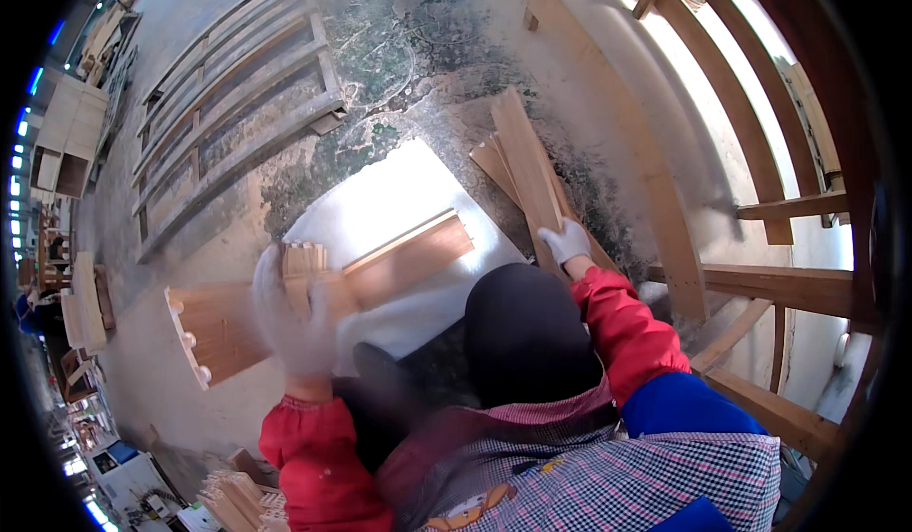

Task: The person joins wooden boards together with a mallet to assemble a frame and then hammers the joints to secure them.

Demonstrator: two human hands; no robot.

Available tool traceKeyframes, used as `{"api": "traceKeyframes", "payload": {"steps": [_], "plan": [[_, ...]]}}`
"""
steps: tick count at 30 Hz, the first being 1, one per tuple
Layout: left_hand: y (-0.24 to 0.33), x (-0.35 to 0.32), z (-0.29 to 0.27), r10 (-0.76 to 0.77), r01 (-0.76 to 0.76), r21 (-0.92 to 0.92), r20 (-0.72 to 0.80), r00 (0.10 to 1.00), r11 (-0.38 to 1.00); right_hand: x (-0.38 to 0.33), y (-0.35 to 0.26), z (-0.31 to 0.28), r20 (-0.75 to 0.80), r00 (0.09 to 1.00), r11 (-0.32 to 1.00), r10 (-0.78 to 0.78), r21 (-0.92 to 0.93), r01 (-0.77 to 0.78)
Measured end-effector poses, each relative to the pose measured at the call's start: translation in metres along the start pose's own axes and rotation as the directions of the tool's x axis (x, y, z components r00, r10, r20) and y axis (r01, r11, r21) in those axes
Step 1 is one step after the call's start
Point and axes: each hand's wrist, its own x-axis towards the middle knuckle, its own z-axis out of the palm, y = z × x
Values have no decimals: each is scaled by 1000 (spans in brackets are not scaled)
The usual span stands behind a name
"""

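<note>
My left hand [290, 318], in a white glove and blurred by motion, sits over a flat wooden panel [223, 328] with round pegs along its left edge, and seems to hold a small bundle of short wooden sticks [304, 258]. A second wooden panel [413, 256] lies on a white sheet [380, 199]. My right hand [567, 242], also gloved, grips the near end of a long wooden plank [527, 166] in a small stack of planks [494, 161] on the dusty floor.
A slatted wooden frame [233, 104] lies on the floor at upper left. Larger wooden frames [741, 180] stand at right. More short sticks [237, 499] are piled at bottom left. Wooden furniture parts [66, 133] line the far left.
</note>
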Motion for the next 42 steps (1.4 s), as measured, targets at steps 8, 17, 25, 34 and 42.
{"api": "traceKeyframes", "payload": {"steps": [8, 17, 25, 34, 42], "plan": [[-1, 4, 14, 93, -99, -82, -66, 993, 992, -43, -132, -125, -356, 804, 295, -476, 797, 527], [9, 7, 5, 7, -21, -172, -86, 996, 985, -122, -185, -155, -322, 776, 625, -542, 463, 628], [16, 9, -12, -35, 13, -243, -85, 996, 970, -109, -152, -45, -371, 841, 731, -395, 428, 532], [2, 14, 2, -11, -17, -237, -117, 993, 971, -113, -156, -37, -346, 845, 816, -408, 278, 508], [11, 20, 5, -35, 31, -261, -12, 999, 965, -110, -155, -18, -311, 886, 852, -346, 291, 435]]}}
